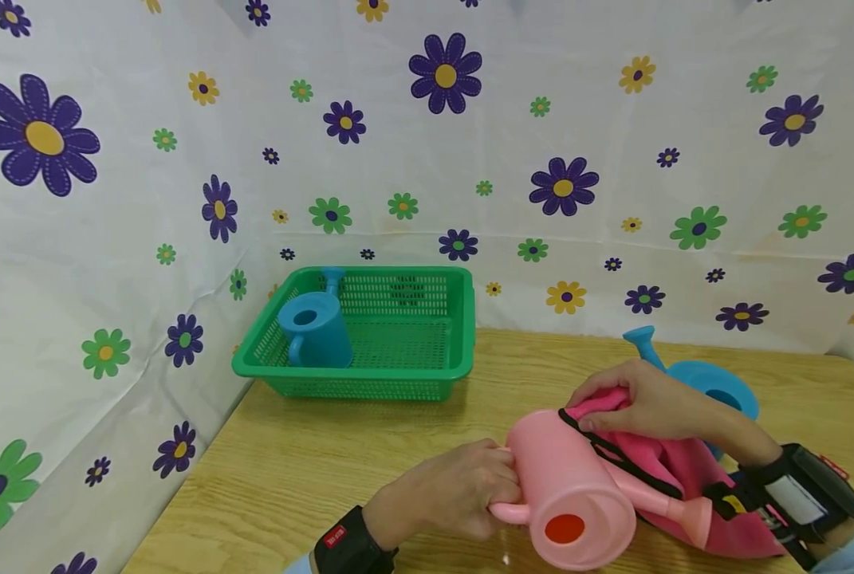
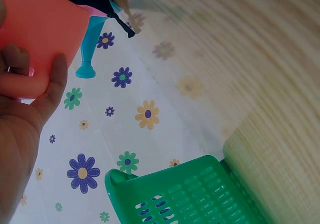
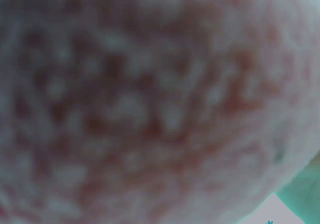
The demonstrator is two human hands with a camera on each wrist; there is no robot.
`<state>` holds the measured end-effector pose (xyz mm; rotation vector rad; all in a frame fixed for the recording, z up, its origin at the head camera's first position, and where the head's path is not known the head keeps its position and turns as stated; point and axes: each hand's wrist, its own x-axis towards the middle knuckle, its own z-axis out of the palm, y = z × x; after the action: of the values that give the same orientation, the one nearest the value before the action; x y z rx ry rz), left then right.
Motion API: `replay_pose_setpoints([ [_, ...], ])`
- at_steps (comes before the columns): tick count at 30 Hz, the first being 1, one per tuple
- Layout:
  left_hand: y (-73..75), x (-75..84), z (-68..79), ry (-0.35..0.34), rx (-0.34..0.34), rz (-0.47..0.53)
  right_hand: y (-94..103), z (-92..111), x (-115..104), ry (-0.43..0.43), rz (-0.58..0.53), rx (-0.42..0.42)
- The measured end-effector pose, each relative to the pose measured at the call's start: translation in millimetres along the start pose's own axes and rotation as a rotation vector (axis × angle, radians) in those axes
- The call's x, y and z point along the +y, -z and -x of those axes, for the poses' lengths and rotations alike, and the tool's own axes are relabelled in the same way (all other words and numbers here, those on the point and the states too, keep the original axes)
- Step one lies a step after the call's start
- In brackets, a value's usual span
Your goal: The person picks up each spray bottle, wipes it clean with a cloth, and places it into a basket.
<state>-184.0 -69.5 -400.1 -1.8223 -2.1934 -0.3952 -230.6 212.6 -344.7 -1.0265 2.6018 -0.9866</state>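
We see the left hand (image 1: 462, 486) at the near middle of the table (image 1: 312, 446), its fingers curled round the handle (image 1: 509, 513) of a pink watering can (image 1: 552, 462). The can is tipped, its top facing the near side with an orange-red patch in the opening, and its spout (image 1: 649, 494) points right. The right hand (image 1: 656, 406) pinches a pink bag (image 1: 685, 458) by its black-edged mouth, right against the can; we cannot tell whether any part of the can is inside.

There are 2 blue watering cans: 1 stands at the left inside the green basket (image 1: 355, 372), far left on the table; the other is just beyond the bag, at the right, partly hidden by the right arm.

The left wrist view gives us what the head view hides: the thumb and fingers about the handle from the palm side, and a black cord end (image 2: 131, 33) hanging free. The right wrist view shows only a blurred, mottled surface across most of the frame, so from it we cannot tell how the right fingers lie.
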Motion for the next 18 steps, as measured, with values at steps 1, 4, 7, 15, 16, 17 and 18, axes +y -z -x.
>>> replay_pose_setpoints([
  [1, -0.3, -0.2, 0.2, 0.002, 0.002, 0.005, 0.4, 0, 0, -0.002, -0.002, -0.009],
  [4, -1.0, -0.3, 0.9, 0.013, 0.006, 0.027, 2.3, 3, -2, 0.004, -0.008, -0.042],
  [7, -2.3, -0.8, 1.0, 0.013, 0.006, 0.026, 4.7, 8, -4, 0.016, -0.005, -0.072],
  [15, -8.1, -3.4, 3.7, 0.010, -0.010, 0.008, 9.8, 19, -17, 0.080, -0.016, -0.179],
  [16, -8.4, -3.8, 3.8, 0.015, -0.011, 0.011, 10.7, 20, -19, 0.085, -0.018, -0.191],
  [17, -8.6, -4.3, 3.9, 0.015, -0.014, 0.007, 11.4, 21, -20, 0.092, -0.021, -0.202],
  [18, -8.9, -4.7, 3.9, 0.019, -0.014, 0.006, 11.9, 22, -21, 0.100, -0.024, -0.209],
])
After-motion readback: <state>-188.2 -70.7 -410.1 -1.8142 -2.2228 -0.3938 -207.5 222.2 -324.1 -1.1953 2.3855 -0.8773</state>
